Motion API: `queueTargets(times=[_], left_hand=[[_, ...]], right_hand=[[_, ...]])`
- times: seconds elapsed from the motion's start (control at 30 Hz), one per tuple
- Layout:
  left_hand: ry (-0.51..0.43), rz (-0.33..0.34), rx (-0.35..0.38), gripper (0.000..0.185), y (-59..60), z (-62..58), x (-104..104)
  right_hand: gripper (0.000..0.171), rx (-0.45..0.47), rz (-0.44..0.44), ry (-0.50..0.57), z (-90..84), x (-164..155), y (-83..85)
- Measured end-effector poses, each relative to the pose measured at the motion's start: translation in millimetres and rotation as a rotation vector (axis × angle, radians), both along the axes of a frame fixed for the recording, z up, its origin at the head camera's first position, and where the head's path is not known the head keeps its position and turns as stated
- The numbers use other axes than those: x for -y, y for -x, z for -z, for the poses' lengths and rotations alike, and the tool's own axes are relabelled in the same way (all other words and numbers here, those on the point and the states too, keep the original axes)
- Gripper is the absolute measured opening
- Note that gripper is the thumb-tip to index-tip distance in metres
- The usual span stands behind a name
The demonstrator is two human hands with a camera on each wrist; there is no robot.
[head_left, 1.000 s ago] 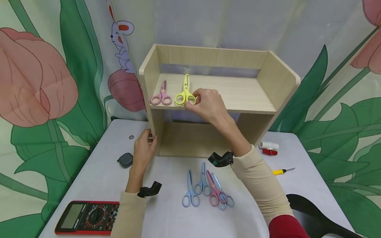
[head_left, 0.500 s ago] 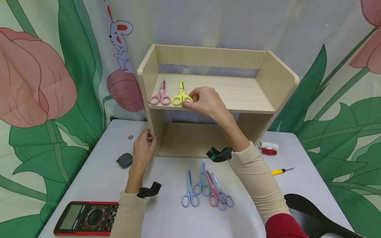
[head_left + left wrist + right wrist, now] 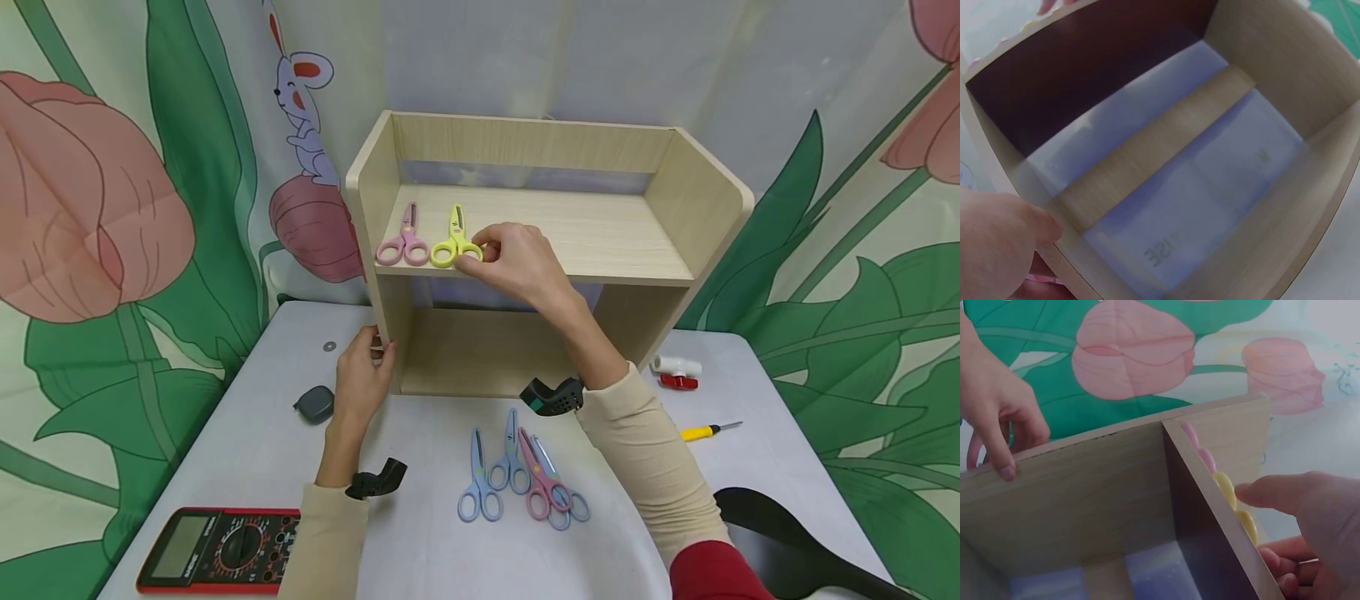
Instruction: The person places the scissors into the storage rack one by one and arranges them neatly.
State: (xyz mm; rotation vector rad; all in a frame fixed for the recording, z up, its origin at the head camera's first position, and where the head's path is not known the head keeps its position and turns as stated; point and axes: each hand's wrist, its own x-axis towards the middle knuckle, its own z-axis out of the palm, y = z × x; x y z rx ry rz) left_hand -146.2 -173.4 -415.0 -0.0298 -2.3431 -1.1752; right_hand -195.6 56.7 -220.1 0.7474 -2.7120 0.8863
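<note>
At the right handle loop of the yellow scissors [image 3: 457, 242], the thumb and fingers of my right hand [image 3: 517, 262] pinch the plastic. These scissors lie on the upper board of the wooden shelf [image 3: 592, 237], blades pointing to the back. Pink scissors [image 3: 406, 242] lie beside them to the left, pointing the same way. In the right wrist view, the thumb tip meets the yellow handle [image 3: 1226, 489] at the board's front edge. Low on the shelf's left side panel, my left hand [image 3: 362, 375] grips the front edge, its thumb [image 3: 1044, 225] on the inner side.
Several blue scissors [image 3: 477, 479] and one pink pair [image 3: 534, 462] lie before the shelf. Leftward are a tape measure [image 3: 315, 404], washer [image 3: 329, 346] and multimeter [image 3: 225, 550]. Rightward are a white pipe valve [image 3: 677, 367], yellow-handled screwdriver [image 3: 699, 432] and black rounded object [image 3: 772, 533].
The yellow scissors have shifted left and toward the shelf's front, ending beside the pink pair. My right hand moved slightly left with them. The left hand has stayed on the side panel.
</note>
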Motion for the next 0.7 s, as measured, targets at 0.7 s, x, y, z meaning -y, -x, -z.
queueTargets(times=[0.7], left_hand=[[-0.007, 0.010, 0.022, 0.028, -0.5, -0.4, 0]], right_hand=[[0.055, -0.421, -0.112, 0.127, 58.6, -27, -53.6]])
